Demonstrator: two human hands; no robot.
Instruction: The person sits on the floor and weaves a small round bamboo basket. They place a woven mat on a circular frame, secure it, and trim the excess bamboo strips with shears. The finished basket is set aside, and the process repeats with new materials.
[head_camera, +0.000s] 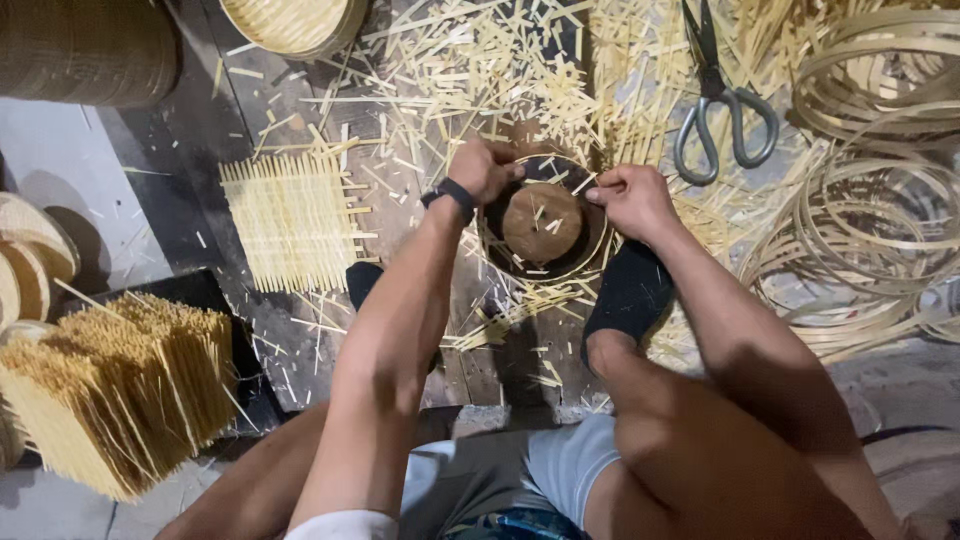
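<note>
While both hands pinch its rim, the bamboo hoop (545, 275) rings a round wooden mould (541, 222) mid-floor | left hand (484, 168) grips far-left rim | right hand (632, 198) grips right rim | scissors (722, 100) far right | woven mat (292, 222) left.

Both hands grip the thin bamboo ring (545, 268) around the round wooden mould (541, 222): left hand (483, 170), right hand (632, 200), scissors (722, 100) nearby.
</note>
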